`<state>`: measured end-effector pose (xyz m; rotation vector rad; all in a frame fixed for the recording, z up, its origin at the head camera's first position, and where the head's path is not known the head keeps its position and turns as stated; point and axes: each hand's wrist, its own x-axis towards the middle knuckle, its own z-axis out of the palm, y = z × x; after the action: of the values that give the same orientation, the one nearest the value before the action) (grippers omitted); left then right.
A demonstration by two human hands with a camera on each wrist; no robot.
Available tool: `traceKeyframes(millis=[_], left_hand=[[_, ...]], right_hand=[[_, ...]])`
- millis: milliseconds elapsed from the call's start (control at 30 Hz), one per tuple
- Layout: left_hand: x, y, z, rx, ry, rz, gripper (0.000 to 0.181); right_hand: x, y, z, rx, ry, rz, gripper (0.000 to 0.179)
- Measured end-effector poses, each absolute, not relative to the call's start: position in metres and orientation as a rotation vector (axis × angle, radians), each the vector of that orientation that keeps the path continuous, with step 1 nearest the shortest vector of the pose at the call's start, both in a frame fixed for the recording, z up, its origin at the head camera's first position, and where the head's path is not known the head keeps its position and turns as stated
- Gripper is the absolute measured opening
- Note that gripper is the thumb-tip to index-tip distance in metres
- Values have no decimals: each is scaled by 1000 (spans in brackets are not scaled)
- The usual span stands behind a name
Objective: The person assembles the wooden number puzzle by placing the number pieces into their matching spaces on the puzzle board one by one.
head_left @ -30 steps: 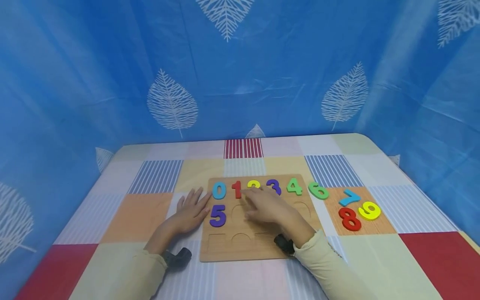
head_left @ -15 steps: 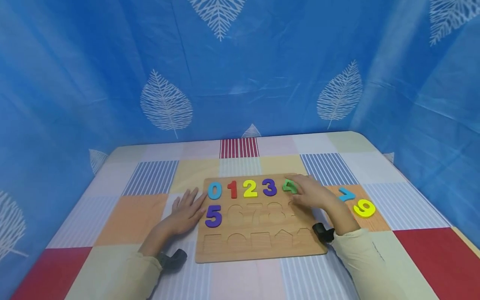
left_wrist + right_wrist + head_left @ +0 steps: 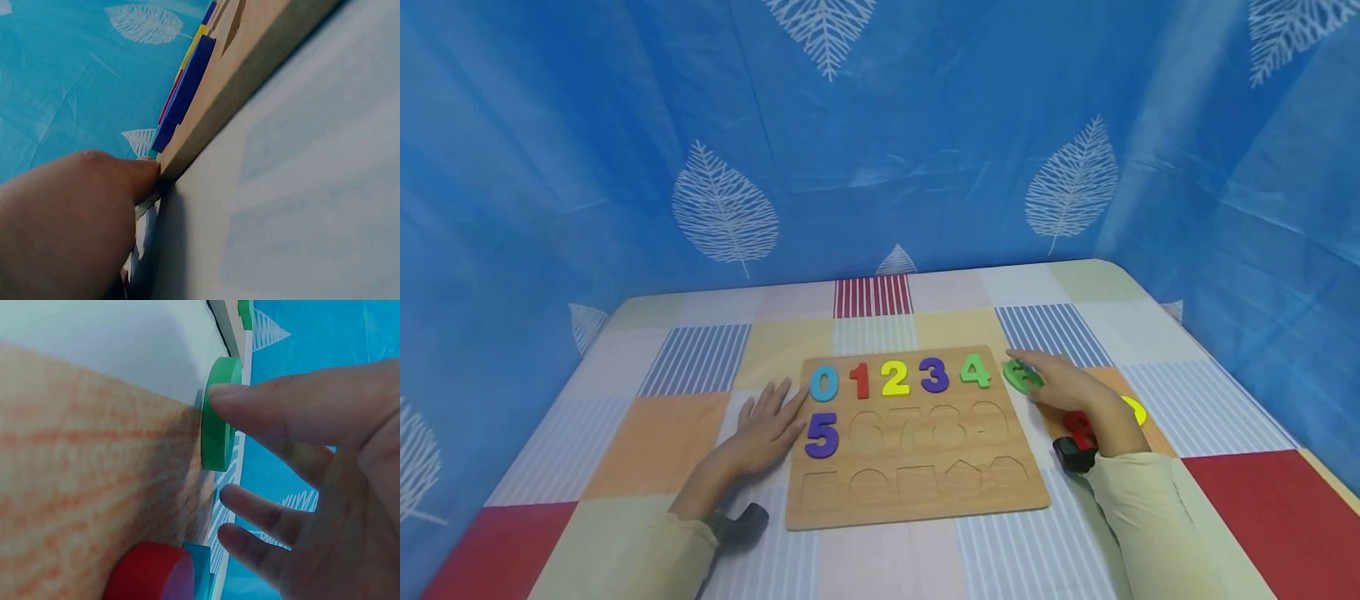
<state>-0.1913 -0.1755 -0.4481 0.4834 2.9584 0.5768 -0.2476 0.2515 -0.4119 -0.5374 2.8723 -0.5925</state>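
A wooden number board [image 3: 917, 492] lies on the table, with number pieces 0, 1, 2, 3 and 4 along its top row and a purple 5 [image 3: 822, 436] below the 0. My left hand [image 3: 767, 433] rests at the board's left edge with fingers spread; in the left wrist view its thumb [image 3: 140, 175] touches that edge. Just right of the board, my right hand [image 3: 1067, 387] pinches a green number 6 [image 3: 1021, 377]. The right wrist view shows the thumb against the side of the green 6 [image 3: 215, 437], the other fingers partly hidden behind.
Under the right wrist is a red 8 [image 3: 1078, 429], partly covered. A yellow 9 [image 3: 1137, 410] shows beyond the forearm, and a blue piece [image 3: 199, 569] in the right wrist view. Recesses line the board's lower rows. A patterned cloth [image 3: 655, 442] covers the table; blue curtains [image 3: 880, 150] surround it.
My right hand has moved right, from over the board's middle past the 4 to the green 6. The left hand has stayed at the board's edge. The view has shifted slightly.
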Motion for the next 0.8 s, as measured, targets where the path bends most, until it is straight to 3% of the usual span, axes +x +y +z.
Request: traceKeyframes(millis=[500, 800], left_hand=[[-188, -176, -451, 481, 2953, 600, 54], [-188, -176, -450, 516, 2961, 673, 57]], right_hand=[[-246, 250, -409, -441, 2894, -563, 66], [-239, 234, -397, -515, 2942, -603, 68]])
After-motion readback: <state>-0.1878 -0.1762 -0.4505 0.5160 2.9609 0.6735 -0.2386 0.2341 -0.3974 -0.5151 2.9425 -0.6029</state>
